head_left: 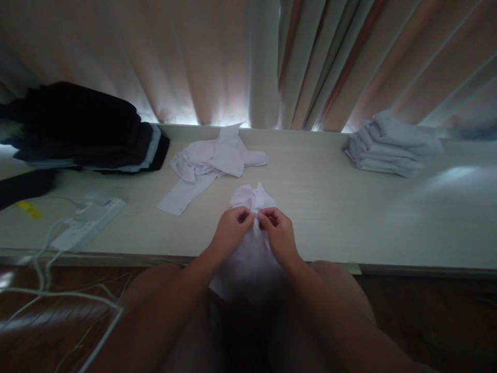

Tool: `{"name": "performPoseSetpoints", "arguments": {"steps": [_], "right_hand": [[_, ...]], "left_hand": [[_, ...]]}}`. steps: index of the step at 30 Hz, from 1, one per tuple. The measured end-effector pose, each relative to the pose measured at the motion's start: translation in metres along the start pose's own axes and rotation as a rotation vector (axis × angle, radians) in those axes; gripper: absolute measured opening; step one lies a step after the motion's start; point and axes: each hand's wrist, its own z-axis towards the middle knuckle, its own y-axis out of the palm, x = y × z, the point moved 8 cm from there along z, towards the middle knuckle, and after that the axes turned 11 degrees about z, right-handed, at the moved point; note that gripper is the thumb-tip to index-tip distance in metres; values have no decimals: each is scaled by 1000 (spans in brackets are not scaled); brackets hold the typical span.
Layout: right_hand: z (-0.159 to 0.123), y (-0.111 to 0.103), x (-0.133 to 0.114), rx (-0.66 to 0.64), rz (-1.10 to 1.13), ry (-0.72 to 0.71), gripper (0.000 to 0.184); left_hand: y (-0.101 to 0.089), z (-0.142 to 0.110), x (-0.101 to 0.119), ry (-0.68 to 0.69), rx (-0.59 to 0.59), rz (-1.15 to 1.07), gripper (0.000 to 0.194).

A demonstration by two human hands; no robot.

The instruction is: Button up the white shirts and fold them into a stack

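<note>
Both my hands pinch a white shirt [252,264] near its collar, over the front edge of the pale ledge [310,207]. My left hand [234,228] is closed, thumb and forefinger meeting on the cloth. Opposite it, my right hand [277,228] grips the same fabric, the fingertips of both hands almost touching. Whatever small detail lies between the fingertips is too small to make out. The lower part of the shirt hangs down between my knees. Beyond my hands lies a crumpled white garment [213,158], loosely heaped with one strip stretched toward me.
A tall stack of dark folded clothes [81,129] stands at the left back. Folded white clothes [390,145] are piled at the right back. A white power strip [89,223] with cables [46,269] lies at the left. Curtains [217,62] hang behind the ledge.
</note>
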Motion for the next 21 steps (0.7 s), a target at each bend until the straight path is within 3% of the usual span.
{"name": "performPoseSetpoints", "arguments": {"steps": [5, 8, 12, 21], "right_hand": [[3, -3, 7, -7, 24, 62, 18], [4, 2, 15, -120, -8, 137, 25], [2, 9, 12, -257, -77, 130, 23], [3, 6, 9, -225, -40, 166, 17]], "left_hand": [[1, 3, -2, -92, -118, -251, 22], [-1, 1, -4, -153, -135, -372, 19], [-2, -1, -8, -217, -159, -486, 19], [-3, -2, -18, -281, -134, -585, 24]]}}
